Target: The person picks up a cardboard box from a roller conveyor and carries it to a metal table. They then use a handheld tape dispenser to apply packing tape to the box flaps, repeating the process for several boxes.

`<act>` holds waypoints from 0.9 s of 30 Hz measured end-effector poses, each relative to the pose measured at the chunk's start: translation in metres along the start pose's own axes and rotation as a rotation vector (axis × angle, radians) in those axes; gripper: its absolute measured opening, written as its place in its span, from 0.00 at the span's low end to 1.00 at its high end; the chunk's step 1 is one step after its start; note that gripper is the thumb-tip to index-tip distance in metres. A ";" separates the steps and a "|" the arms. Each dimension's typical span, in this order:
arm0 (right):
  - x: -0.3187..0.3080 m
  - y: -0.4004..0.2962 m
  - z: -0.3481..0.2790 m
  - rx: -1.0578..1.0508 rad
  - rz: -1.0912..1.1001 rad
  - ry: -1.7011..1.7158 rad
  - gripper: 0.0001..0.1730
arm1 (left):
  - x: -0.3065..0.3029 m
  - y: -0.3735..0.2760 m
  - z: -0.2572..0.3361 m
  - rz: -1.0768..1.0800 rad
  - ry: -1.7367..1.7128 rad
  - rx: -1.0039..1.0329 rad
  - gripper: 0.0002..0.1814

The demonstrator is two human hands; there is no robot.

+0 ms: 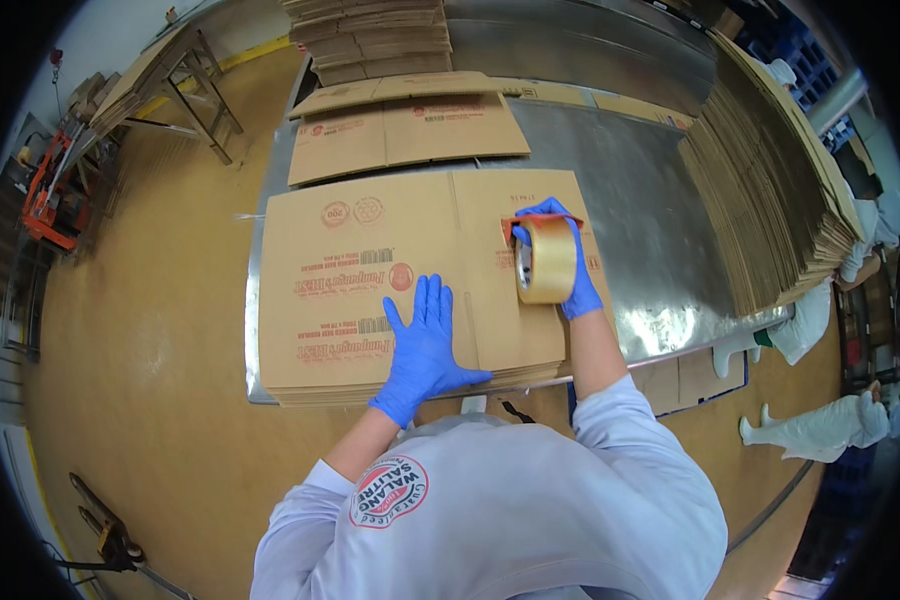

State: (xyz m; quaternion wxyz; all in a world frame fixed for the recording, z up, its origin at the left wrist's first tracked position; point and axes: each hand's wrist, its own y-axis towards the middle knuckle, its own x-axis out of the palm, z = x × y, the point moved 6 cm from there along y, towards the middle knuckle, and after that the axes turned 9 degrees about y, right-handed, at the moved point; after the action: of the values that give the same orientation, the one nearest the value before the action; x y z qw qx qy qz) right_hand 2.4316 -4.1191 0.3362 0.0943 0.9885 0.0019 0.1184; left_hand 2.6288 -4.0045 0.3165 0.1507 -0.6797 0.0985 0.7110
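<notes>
A stack of flattened cardboard cartons [360, 300] with red print lies before me at the near edge of a metal table [637, 262]. My left hand [424, 352], in a blue glove, rests on the top carton with its fingers spread. Over the right part of the stack, my right hand [570, 247], also gloved in blue, grips a tape dispenser [546, 220] with a red part. The dispenser carries a large roll of clear packing tape [551, 266]. The roll hides part of my right palm and fingers.
Folded cartons [412, 135] lie behind the stack, with a taller carton pile [379, 37] beyond. Many flat cartons [772, 195] stand at the table's right. Co-workers in white [825, 427] are at the right. A pallet jack [109, 532] stands on the floor at lower left.
</notes>
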 end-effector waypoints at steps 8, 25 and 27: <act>-0.007 -0.116 -0.024 -0.004 0.068 -0.202 0.10 | 0.000 -0.002 -0.001 -0.002 0.001 0.008 0.73; -0.022 -0.130 -0.116 -0.482 0.054 0.404 0.15 | 0.021 -0.025 0.004 0.066 0.422 0.196 0.51; -0.056 -0.154 -0.137 -0.677 0.291 0.390 0.23 | 0.029 -0.037 0.007 0.112 0.447 0.208 0.44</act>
State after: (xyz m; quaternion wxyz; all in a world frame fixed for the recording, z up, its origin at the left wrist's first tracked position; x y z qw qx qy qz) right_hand 2.3481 -3.9442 0.4253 0.3939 0.8507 -0.1591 0.3096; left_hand 2.6348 -3.9649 0.2908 0.1544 -0.7945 0.2395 0.5363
